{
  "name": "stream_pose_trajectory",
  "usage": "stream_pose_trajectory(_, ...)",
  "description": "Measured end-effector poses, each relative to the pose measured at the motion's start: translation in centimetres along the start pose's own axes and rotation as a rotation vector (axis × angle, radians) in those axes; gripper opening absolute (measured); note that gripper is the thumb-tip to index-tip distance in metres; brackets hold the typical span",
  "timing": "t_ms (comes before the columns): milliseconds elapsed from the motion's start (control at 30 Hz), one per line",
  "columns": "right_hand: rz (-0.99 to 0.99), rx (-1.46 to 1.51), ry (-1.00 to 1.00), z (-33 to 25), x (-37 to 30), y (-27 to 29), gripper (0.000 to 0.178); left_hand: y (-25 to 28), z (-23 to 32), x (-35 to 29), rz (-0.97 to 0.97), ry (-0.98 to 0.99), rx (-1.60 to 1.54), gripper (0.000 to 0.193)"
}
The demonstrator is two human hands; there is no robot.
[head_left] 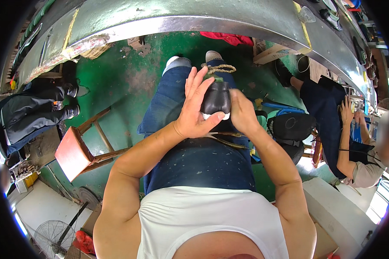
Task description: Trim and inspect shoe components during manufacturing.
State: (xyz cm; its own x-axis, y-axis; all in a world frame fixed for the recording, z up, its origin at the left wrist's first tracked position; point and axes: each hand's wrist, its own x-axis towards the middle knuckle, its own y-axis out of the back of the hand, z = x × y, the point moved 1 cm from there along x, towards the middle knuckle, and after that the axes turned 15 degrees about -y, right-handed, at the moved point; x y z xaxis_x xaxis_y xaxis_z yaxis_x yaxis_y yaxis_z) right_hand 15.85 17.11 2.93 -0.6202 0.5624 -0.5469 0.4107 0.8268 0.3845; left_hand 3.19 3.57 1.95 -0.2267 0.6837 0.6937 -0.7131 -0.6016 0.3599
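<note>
A black leather shoe (217, 98) with a seam and a white lower edge sits at my lap between both hands. My left hand (193, 105) lies along its left side, with the fingers stretched upward and the thumb on the white edge. On the other side, my right hand (243, 113) is closed, its curled fingers against the shoe. Whatever those fingers pinch is hidden. Just past the shoe's top, a loop of braided rope (221, 68) lies over my knee beside something green. Pliers (227, 140) with yellowish handles rest on my lap below the hands.
A metal-edged workbench (181, 22) curves across the far side. To the left are a wooden stool (75, 153) and a person's legs (39, 110). Another person (354, 142) sits at right, beyond a black bag (293, 128). A fan (54, 237) stands at lower left.
</note>
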Motion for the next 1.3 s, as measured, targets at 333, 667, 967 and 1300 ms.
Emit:
stream_pose_trajectory(333, 0.328, 0.072, 0.840, -1.4, -0.7, 0.4, 0.028, -0.2, -1.1, -1.6, 0.028, -0.126, -0.055, 0.073)
stream_pose_trajectory(667, 0.053, 0.005, 0.912, -1.7, 2.4, 0.7, 0.040, -1.1, -2.0, -2.8, 0.013, -0.199, 0.000, 0.076)
stream_pose_trajectory(967, -0.054, 0.035, 0.862, -2.2, 4.0, 0.4, 0.038, -1.0, -2.6, -1.7, 0.051, -0.163, 0.033, 0.083)
stream_pose_trajectory(1300, -0.169, -0.029, 0.521, -6.8, 7.2, 2.1, 0.033, 1.4, -5.5, 0.2, -0.071, -0.016, 0.093, 0.097)
